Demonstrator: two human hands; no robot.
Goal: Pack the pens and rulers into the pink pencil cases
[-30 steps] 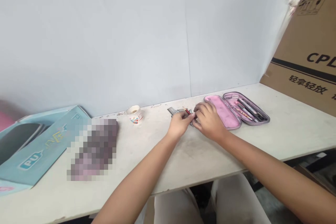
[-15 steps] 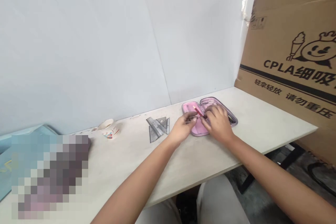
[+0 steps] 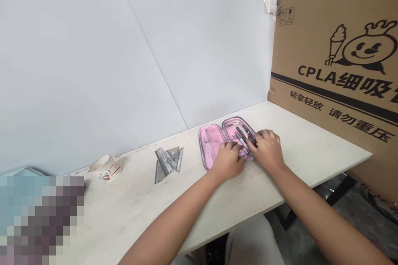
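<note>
A pink pencil case (image 3: 214, 140) with a dark zip edge lies unfolded on the table. Several pens and pencils (image 3: 242, 132) are in its right half, a red one among them. My left hand (image 3: 229, 160) bends over the near edge at the fold, its fingers curled beside the lower ends of the pens. Around the right edge my right hand (image 3: 268, 148) is closed, thumb towards the pens. The fingertips of both hands are partly hidden.
Left of the case lie several clear rulers and set squares (image 3: 168, 161). Farther left stands a paper cup (image 3: 105, 167), then a blue item (image 3: 23, 196) and a blurred-out dark shape (image 3: 46, 223). A large cardboard box (image 3: 329, 45) rises at the right, a white wall (image 3: 124, 74) behind.
The red pencil that was between my hands now lies among the pens in the case's right half. Both hands have lowered onto the case's edges. The view has turned slightly right.
</note>
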